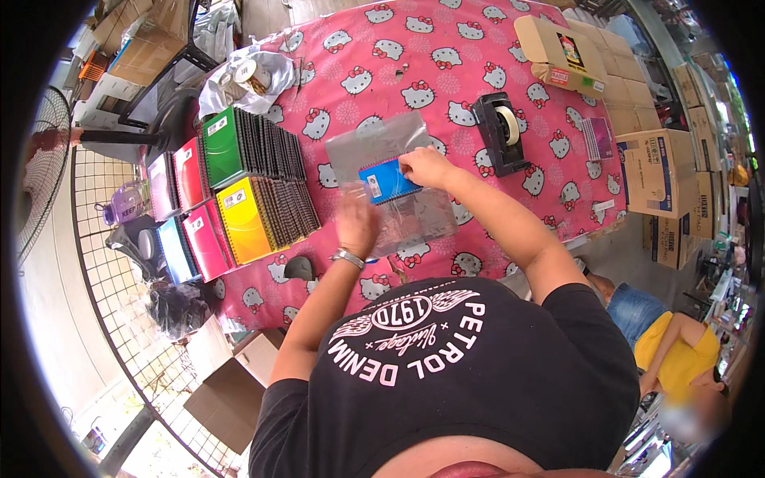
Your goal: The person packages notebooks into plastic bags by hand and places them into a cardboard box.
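A small blue spiral notebook [386, 183] lies on clear plastic sleeves [351, 150] in the middle of the table. My right hand [426, 167] pinches its right end between thumb and fingers. At the notebook's left end is my left hand [358, 223], smeared by motion, so its fingers cannot be made out. Left of the hands stand tight rows of spiral notebooks: a green row [225, 147], a yellow row [247, 215], and red, pink and light blue ones at the outer side.
A black tape dispenser [500, 135] stands right of the sleeves. Beyond it lie a purple booklet [598, 139] and an opened cardboard box [560, 54]. A white plastic bag [239, 84] sits at the far left. Cartons [657, 171] are stacked off the right edge; a person in yellow [677, 346] is nearby.
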Demonstrator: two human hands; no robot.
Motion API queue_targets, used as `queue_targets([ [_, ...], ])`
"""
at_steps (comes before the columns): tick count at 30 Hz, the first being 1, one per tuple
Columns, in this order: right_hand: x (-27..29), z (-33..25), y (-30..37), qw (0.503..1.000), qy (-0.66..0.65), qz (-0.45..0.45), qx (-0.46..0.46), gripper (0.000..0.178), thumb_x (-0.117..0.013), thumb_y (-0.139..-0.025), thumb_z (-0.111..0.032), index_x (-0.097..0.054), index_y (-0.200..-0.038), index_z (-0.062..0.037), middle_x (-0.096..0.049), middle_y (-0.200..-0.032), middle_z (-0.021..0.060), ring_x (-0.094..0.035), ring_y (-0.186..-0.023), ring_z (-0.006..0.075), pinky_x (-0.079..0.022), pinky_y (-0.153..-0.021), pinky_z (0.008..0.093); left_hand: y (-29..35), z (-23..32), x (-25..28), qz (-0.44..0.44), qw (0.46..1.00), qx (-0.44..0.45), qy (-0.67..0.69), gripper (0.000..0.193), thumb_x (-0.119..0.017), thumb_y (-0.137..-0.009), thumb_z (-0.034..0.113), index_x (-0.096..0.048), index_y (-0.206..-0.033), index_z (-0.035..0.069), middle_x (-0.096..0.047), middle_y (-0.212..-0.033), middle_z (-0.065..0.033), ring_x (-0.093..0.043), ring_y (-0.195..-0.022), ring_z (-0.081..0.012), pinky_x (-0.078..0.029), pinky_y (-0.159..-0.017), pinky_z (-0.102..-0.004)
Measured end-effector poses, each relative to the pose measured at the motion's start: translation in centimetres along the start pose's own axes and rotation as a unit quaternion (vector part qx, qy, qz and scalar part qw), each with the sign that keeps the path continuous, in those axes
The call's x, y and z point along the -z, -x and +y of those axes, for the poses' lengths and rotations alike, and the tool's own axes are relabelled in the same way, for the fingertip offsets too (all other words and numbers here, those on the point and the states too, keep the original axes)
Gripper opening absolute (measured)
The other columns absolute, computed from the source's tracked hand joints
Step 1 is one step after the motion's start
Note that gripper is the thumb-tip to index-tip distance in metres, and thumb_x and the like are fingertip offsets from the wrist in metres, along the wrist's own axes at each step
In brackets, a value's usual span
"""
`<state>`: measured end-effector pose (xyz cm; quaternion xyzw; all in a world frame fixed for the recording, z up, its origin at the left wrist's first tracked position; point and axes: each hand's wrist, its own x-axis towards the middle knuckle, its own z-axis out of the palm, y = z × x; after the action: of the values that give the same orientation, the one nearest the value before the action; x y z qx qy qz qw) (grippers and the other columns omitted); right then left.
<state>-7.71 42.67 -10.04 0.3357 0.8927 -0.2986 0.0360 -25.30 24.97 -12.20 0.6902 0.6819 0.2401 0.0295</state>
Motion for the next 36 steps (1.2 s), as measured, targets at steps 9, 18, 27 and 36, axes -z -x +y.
queue_targets([
  [9, -0.7, -0.5, -2.0, 0.986, -0.033, 0.152, 0.064, 0.041, -0.054, -0.08, -0.019, -0.058, -0.118, -0.0052, -0.057, -0.124, 0.0159, -0.052, -0.117, 0.0305, -0.04, -0.098, 0.0442, 0.4, 4.5, -3.3, -0.225, 0.972, -0.02, -0.067, 0.078, -0.057, -0.086, 0.037, -0.023, -0.147, 0.004, -0.019, -0.155, -0.0144, -0.012, -0.145, -0.0292, -0.007, -0.116, -0.0487],
  [18, 0.5, 0.0, -6.2, 0.995, 0.0, -0.092, -0.023, 0.033, -0.049, -0.086, -0.022, -0.063, -0.115, -0.0123, -0.058, -0.121, 0.0151, -0.053, -0.116, 0.0285, -0.044, -0.092, 0.0448, -0.4, 4.7, -4.0, -0.225, 0.971, -0.006, -0.086, 0.08, -0.058, -0.083, 0.036, -0.023, -0.147, 0.004, -0.017, -0.155, -0.0167, -0.012, -0.145, -0.0313, -0.007, -0.115, -0.0508],
  [27, -2.2, 3.3, -10.8, 0.974, 0.1, 0.201, 0.031, 0.011, -0.063, -0.08, -0.019, -0.066, -0.087, -0.0106, -0.06, -0.091, 0.0066, -0.056, -0.099, 0.0251, -0.043, -0.087, 0.0421, -0.3, 4.8, -3.9, -0.209, 0.975, -0.002, -0.079, 0.078, -0.059, -0.082, 0.033, -0.026, -0.147, 0.005, -0.019, -0.154, -0.0187, -0.014, -0.144, -0.032, -0.008, -0.115, -0.0522],
  [36, -0.8, 2.1, -10.1, 0.991, -0.068, 0.114, 0.018, 0.011, -0.064, -0.074, -0.013, -0.065, -0.085, -0.0109, -0.066, -0.091, 0.0065, -0.06, -0.094, 0.0261, -0.039, -0.086, 0.0437, -3.2, 2.0, -3.1, -0.143, 0.987, -0.078, -0.019, 0.041, -0.055, -0.084, 0.017, -0.053, -0.123, 0.006, -0.056, -0.126, -0.0151, -0.052, -0.117, -0.0304, -0.025, -0.11, -0.051],
])
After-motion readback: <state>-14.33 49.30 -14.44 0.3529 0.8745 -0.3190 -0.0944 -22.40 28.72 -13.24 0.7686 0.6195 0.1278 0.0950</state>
